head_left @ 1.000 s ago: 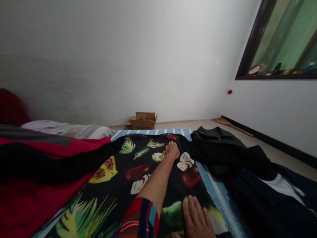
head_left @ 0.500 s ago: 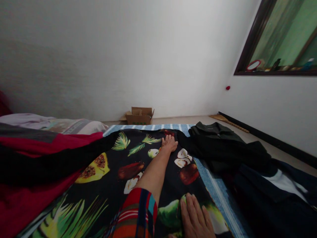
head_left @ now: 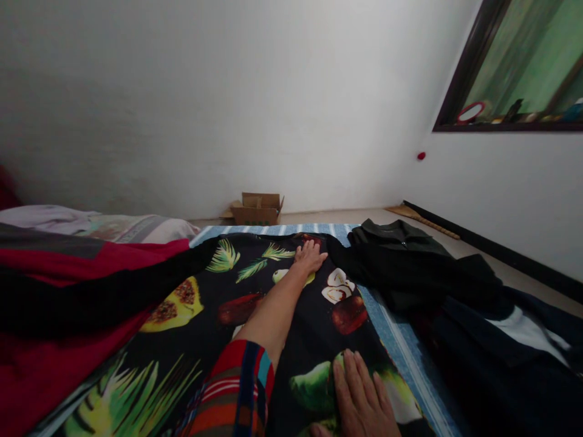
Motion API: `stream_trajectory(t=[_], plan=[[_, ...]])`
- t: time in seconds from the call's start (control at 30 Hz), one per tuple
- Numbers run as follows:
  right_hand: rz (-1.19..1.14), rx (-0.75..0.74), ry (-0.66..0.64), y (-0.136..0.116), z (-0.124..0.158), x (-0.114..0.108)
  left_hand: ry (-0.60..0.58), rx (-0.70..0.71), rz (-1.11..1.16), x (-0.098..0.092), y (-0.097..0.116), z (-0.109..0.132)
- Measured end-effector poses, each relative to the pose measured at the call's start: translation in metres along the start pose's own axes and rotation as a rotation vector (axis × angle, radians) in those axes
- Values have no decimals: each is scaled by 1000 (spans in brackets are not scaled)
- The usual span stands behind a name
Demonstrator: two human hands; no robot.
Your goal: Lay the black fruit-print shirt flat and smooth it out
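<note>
Fruit-print garment (head_left: 255,328): black cloth, spread flat on a blue striped mat (head_left: 401,352), long axis running away from the person toward the far wall. Left hand (head_left: 310,256): palm down, fingers extended, pressing the far end, grasping nothing. Right hand (head_left: 362,400): flat, open, on the near right edge. Dark jacket (head_left: 410,267) lies right of both hands; red-and-black cloth (head_left: 68,303) left.

A: What's underneath it all?
B: A blue striped mat (head_left: 401,346) on the floor (head_left: 510,276).
A: And on the mat?
B: A black fruit-print garment (head_left: 255,315) spread flat, a red and black cloth (head_left: 59,291) overlapping its left, dark clothes (head_left: 423,273) heaped right.
</note>
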State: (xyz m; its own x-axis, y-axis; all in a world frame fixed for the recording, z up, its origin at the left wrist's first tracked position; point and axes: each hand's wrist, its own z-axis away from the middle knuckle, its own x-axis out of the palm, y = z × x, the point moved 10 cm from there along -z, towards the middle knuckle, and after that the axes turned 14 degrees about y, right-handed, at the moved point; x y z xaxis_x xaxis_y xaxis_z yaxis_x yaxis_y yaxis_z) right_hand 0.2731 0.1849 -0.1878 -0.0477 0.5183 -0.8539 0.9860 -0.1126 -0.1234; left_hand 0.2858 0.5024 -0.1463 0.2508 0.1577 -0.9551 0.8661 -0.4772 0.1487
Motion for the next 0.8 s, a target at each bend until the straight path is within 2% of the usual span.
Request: stream_trajectory(t=[0.2,0.37,0.5,0.57,0.67,0.73,0.8], plan=[[-86,-139,-63,3,10,24,-18,-25,-33,-8,-9,16],[-47,-58,-33,7,7,21,-58,-49,-23,1,-11,25],[-99,-89,-131,1,3,19,-77,-55,-13,-1,-8,29],[-121,-81,-177,-2,1,12,-90,-42,-7,-8,-4,33],[-112,-14,-177,-6,-6,-9,-118,-3,10,-29,8,45],[-105,20,-176,-10,-10,-22,-154,45,38,-49,24,63],[-114,27,-196,-14,-11,-29,-209,114,104,-73,49,96]])
